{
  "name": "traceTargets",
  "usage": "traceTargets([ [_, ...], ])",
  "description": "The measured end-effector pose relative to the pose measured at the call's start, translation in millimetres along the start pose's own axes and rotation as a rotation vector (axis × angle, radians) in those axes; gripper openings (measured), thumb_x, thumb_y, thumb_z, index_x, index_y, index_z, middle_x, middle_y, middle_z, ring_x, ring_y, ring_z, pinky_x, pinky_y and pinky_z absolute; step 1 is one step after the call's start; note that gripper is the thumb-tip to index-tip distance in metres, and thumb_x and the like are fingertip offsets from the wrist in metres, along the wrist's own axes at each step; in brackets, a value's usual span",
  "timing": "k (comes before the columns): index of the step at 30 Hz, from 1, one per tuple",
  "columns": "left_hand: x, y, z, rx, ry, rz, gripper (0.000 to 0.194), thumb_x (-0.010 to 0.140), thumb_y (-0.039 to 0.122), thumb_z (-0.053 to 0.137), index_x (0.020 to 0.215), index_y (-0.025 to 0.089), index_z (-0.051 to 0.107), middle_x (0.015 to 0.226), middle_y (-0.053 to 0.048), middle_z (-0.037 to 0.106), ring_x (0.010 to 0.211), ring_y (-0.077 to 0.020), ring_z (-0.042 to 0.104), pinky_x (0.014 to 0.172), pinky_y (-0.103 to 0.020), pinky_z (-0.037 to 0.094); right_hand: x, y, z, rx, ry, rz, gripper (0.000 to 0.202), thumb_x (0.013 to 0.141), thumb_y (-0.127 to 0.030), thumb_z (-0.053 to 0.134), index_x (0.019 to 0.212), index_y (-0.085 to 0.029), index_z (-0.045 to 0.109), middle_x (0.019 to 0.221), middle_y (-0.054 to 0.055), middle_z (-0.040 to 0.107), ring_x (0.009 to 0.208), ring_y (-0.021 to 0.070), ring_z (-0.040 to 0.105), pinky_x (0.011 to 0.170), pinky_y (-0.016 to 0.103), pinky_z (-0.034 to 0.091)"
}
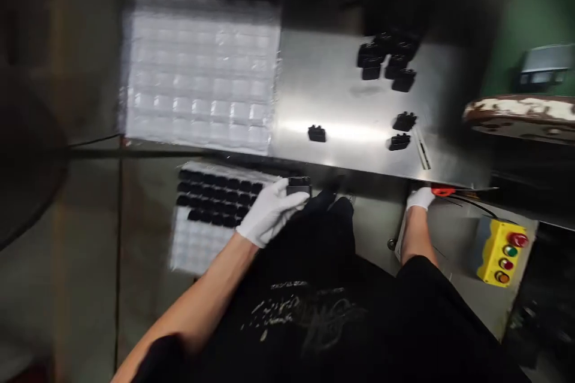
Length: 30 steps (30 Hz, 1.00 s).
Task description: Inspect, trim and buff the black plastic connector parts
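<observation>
My left hand (274,210), in a white glove, is closed on a small black block-like part (299,184) just below the table's front edge. Close by on its left is a lower tray (197,245), its upper rows filled with similar black parts. My right hand (421,198), also gloved, reaches to the table edge beside a red object (444,191); its fingers are hidden there. On the metal table (332,96) lie a single black part (317,133), two more black parts (405,121) at the right, and a heap of black parts (389,60) farther back.
A clear plastic tray (202,72) with many pockets covers the table's left side. A thin pale strip (422,148) lies near the right front. A yellow control box (503,253) with several buttons stands at lower right. Green machinery (534,24) rises at upper right.
</observation>
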State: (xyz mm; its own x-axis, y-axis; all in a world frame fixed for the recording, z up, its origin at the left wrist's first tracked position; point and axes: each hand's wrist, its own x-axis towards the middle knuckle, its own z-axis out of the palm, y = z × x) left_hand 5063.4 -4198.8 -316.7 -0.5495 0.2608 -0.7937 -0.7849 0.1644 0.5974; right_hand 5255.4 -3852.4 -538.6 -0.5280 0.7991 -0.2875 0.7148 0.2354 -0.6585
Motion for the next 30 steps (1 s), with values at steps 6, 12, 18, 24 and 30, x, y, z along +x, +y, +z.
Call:
traceTargets([
  [6,-44,-13,13.5,-0.165,-0.090,-0.113,0.036,0.061,0.019,0.098,0.086,0.014,0.073,0.079,0.000,0.069,0.071,-0.0091,0.064,0.067,-0.020,0.057,-31,3,-32,0.422,0.410,0.230,0.033,0.089,-0.059,0.042,0.086,-0.026,0.042,0.071,-0.005,0.049,0.067,0.0159,0.061,0.068,0.032,0.056],
  [12,-47,-53,17.4,-0.149,-0.036,0.010,0.034,0.067,0.033,0.095,0.075,0.012,0.069,0.068,0.002,0.060,0.061,-0.0067,0.052,0.058,-0.020,0.043,-152,-3,-86,0.257,0.019,0.399,0.056,0.062,-0.063,0.079,0.093,-0.020,0.060,0.066,-0.004,0.062,0.050,0.0159,0.057,0.052,0.030,0.048],
  [18,-13,-126,5.4,0.062,0.100,0.164,0.030,0.069,0.038,0.087,0.073,0.014,0.070,0.063,0.001,0.061,0.059,-0.0102,0.051,0.059,-0.024,0.039,-246,-34,-92,-0.229,-0.573,0.180,0.049,0.082,-0.064,0.067,0.096,-0.017,0.076,0.080,0.005,0.072,0.077,0.0228,0.065,0.076,0.035,0.051],
  [24,23,-193,-11.5,0.393,0.255,0.192,0.034,0.070,0.032,0.084,0.098,0.013,0.079,0.085,-0.005,0.077,0.079,-0.0199,0.067,0.076,-0.031,0.050,-262,-69,-96,-0.803,-0.706,0.025,0.046,0.095,-0.061,0.055,0.093,-0.022,0.078,0.087,0.011,0.075,0.091,0.0292,0.070,0.080,0.035,0.046],
  [30,16,-211,-12.8,0.693,0.188,0.222,0.039,0.078,0.037,0.081,0.109,0.013,0.081,0.093,-0.007,0.080,0.087,-0.0252,0.071,0.082,-0.033,0.051,-266,-85,-93,-0.882,-0.814,0.105,0.046,0.097,-0.064,0.051,0.093,-0.026,0.077,0.087,0.007,0.078,0.088,0.0271,0.073,0.069,0.031,0.040],
])
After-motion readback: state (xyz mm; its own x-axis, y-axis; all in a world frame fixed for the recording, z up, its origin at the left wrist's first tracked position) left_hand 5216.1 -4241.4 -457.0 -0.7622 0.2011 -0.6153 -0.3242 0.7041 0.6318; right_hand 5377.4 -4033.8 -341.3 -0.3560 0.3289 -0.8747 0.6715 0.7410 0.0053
